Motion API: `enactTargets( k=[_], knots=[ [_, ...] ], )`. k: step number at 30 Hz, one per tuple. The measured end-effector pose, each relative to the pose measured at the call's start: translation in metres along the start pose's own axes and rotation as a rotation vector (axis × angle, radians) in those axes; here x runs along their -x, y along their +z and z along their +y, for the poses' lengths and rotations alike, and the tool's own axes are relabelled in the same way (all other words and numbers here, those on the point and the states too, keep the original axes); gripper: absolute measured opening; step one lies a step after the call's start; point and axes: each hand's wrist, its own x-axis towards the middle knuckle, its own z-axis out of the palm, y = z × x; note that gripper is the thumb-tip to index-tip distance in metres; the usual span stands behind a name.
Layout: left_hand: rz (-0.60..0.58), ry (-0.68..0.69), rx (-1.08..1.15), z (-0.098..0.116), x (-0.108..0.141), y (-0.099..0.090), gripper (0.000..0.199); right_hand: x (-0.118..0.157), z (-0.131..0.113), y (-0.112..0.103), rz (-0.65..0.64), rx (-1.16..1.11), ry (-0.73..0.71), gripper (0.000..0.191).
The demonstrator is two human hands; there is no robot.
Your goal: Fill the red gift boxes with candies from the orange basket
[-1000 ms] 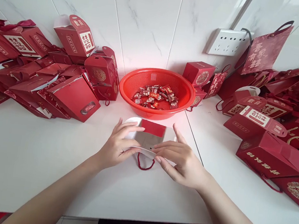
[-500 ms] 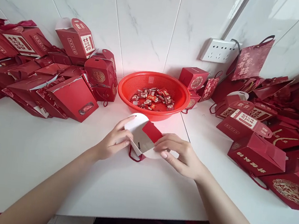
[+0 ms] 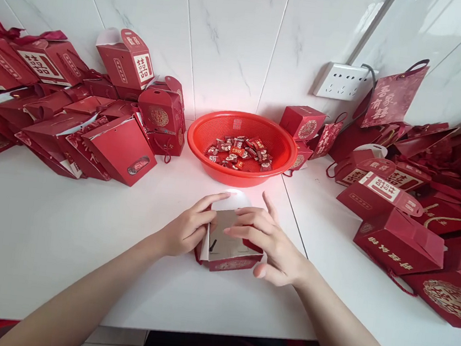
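Note:
A small red box (image 3: 233, 263) lies on the white table in front of me, its pale inner side facing up and a white rounded flap at its far end. My left hand (image 3: 191, 224) grips the box's left side, with the index finger stretched along the flap. Over the right part of the box is my right hand (image 3: 270, 241), fingers spread and holding nothing. Behind the box sits a red plastic basket (image 3: 238, 178) with wrapped candies (image 3: 239, 152) inside.
Many red boxes (image 3: 121, 146) are piled at the left. More boxes (image 3: 400, 239) and a hanging-handled bag (image 3: 395, 97) crowd the right side. A white power strip (image 3: 343, 81) is on the tiled wall (image 3: 233, 34). The table's front edge (image 3: 212, 335) runs below.
The box has come down and turned, so its red patterned side now faces me. The red flap between my hands is out of sight. My right hand has let go and spread its fingers.

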Motion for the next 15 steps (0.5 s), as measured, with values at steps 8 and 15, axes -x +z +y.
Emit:
enactTargets(
  k=[8,15],
  knots=[
    [0.107,-0.062,-0.134,-0.01,0.001,-0.011,0.019,0.003,0.008,-0.005,0.257,0.187,0.382,0.025],
    [0.136,-0.065,-0.051,-0.013,-0.002,-0.004,0.016,-0.002,0.01,0.01,-0.034,-0.168,0.734,0.041]
  ],
)
